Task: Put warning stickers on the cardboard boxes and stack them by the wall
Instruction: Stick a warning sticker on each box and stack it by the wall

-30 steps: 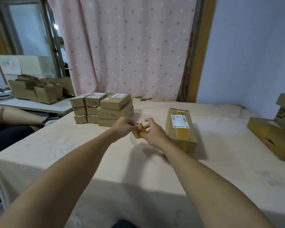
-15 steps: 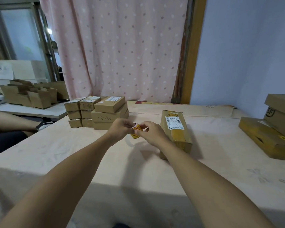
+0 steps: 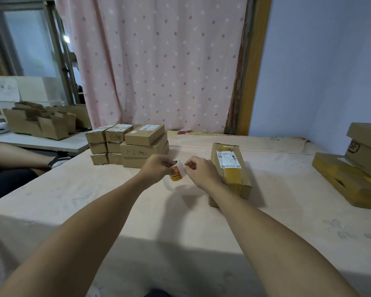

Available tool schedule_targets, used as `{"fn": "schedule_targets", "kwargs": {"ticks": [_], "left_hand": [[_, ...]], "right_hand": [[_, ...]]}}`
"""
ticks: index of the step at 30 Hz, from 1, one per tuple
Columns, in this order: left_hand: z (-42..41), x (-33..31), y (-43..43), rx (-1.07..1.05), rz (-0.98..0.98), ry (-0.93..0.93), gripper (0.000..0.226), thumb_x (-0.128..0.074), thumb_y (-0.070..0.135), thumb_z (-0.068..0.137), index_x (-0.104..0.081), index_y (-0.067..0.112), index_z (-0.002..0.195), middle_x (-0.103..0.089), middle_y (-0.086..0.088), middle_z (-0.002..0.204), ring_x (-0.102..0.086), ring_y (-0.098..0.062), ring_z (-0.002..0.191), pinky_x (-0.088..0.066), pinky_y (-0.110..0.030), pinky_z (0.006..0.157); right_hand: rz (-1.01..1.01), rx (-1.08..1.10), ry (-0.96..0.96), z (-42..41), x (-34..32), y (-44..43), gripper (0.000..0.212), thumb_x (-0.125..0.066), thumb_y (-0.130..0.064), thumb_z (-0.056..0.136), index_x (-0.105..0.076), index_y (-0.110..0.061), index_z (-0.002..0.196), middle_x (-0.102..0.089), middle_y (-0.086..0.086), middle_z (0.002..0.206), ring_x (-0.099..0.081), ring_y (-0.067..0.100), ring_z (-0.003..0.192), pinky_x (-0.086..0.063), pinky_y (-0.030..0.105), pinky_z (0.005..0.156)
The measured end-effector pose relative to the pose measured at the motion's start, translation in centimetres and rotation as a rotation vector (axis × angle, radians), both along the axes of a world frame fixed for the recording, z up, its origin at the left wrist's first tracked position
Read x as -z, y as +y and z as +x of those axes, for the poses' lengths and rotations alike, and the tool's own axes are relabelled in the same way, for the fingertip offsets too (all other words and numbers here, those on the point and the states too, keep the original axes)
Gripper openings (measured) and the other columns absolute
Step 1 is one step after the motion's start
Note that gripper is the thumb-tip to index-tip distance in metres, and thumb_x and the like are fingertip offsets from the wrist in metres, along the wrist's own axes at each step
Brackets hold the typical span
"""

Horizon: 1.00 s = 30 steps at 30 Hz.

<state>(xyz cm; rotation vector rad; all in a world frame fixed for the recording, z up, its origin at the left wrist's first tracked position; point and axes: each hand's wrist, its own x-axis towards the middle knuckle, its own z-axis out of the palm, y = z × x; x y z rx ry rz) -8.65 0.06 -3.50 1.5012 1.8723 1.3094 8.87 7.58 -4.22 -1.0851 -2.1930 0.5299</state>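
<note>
Head view: my left hand grips the sticker roll, right hand pinching at its edge beside the cardboard box on the tabletop; I'd peel slowly, keeping the sticker uncreased.

Sticker roll mid-table — box stack behind-left, single box right.

A table under pale peach cloth bears a stack of small brown cardboard boxes far left, a long taped cardboard box with a white label mid-table, and a flat yellow-brown box at right.
</note>
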Motion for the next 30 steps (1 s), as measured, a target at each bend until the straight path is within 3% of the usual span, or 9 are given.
{"fn": "schedule_targets", "kwargs": {"ticks": [5,9,12,16,21,25,28,30], "left_hand": [[-0.2,-0.1,-0.2,-0.018,-0.025,0.038,0.017,-0.079,-0.004,0.076,-0.078,0.006,0.089,-0.072,0.007,0.074,-0.064,-0.004,0.068,-0.046,-0.019,0.064],[-1.1,0.4,-0.2,-0.031,-0.061,0.121,0.015,-0.078,0.001,0.078,-0.078,0.009,0.091,-0.075,-0.005,0.083,-0.063,-0.017,0.073,-0.044,-0.024,0.063],[-1.5,1.2,-0.3,-0.076,-0.062,0.241,0.014,-0.077,0.006,0.081,-0.078,0.011,0.094,-0.071,-0.001,0.083,-0.058,-0.017,0.072,-0.040,-0.024,0.056],[-1.6,2.6,-0.2,-0.094,-0.122,0.398,0.023,-0.076,0.011,0.080,-0.079,0.014,0.102,-0.071,-0.002,0.093,-0.062,-0.022,0.086,-0.043,-0.026,0.059],[-0.2,3.8,0.6,-0.047,-0.165,0.490,0.021,-0.074,0.015,0.079,-0.078,0.019,0.099,-0.067,0.005,0.087,-0.060,-0.020,0.081,-0.041,-0.027,0.057],[1.0,4.5,1.0,0.010,-0.212,0.672,0.024,-0.066,0.016,0.080,-0.076,0.022,0.101,-0.066,0.002,0.094,-0.055,-0.019,0.092,-0.045,-0.029,0.065],[1.5,5.1,1.0,0.015,-0.245,0.710,0.020,-0.061,0.013,0.080,-0.071,0.020,0.096,-0.059,-0.001,0.087,-0.047,-0.017,0.093,-0.038,-0.029,0.063],[1.4,5.1,0.9,0.014,-0.256,0.729,0.014,-0.061,0.013,0.079,-0.067,0.016,0.091,-0.052,0.002,0.081,-0.042,-0.016,0.088,-0.035,-0.028,0.061]], "right_hand": [[0.043,0.056,0.028,0.1,-0.4,0.2,0.013,-0.060,-0.037,0.095,-0.072,-0.032,0.097,-0.070,-0.009,0.100,-0.062,0.016,0.091,-0.059,0.037,0.076],[-0.042,0.119,0.120,0.5,-0.7,0.7,0.011,-0.059,-0.034,0.091,-0.070,-0.034,0.088,-0.071,-0.009,0.083,-0.065,0.018,0.082,-0.057,0.034,0.070],[-0.115,0.129,0.215,1.2,-1.0,1.1,0.012,-0.060,-0.026,0.090,-0.066,-0.033,0.083,-0.073,-0.009,0.071,-0.066,0.016,0.081,-0.053,0.030,0.068],[-0.223,0.090,0.372,1.9,-1.1,1.5,0.008,-0.067,-0.018,0.086,-0.072,-0.025,0.084,-0.076,-0.009,0.083,-0.069,0.012,0.089,-0.056,0.032,0.075],[-0.315,0.058,0.475,2.9,-1.0,2.2,0.014,-0.061,-0.027,0.088,-0.073,-0.022,0.081,-0.076,-0.006,0.084,-0.070,0.019,0.089,-0.058,0.045,0.084],[-0.320,0.109,0.493,4.2,-0.9,2.6,0.029,-0.063,-0.043,0.094,-0.071,-0.019,0.080,-0.074,0.000,0.081,-0.070,0.021,0.086,-0.054,0.037,0.072],[-0.306,0.138,0.509,5.0,-0.8,3.0,0.017,-0.067,-0.031,0.094,-0.074,-0.016,0.090,-0.073,0.000,0.083,-0.068,0.019,0.081,-0.051,0.029,0.065],[-0.290,0.151,0.515,5.4,-0.7,3.4,0.008,-0.068,-0.023,0.093,-0.073,-0.018,0.093,-0.072,-0.002,0.085,-0.068,0.018,0.083,-0.056,0.030,0.068]]}}
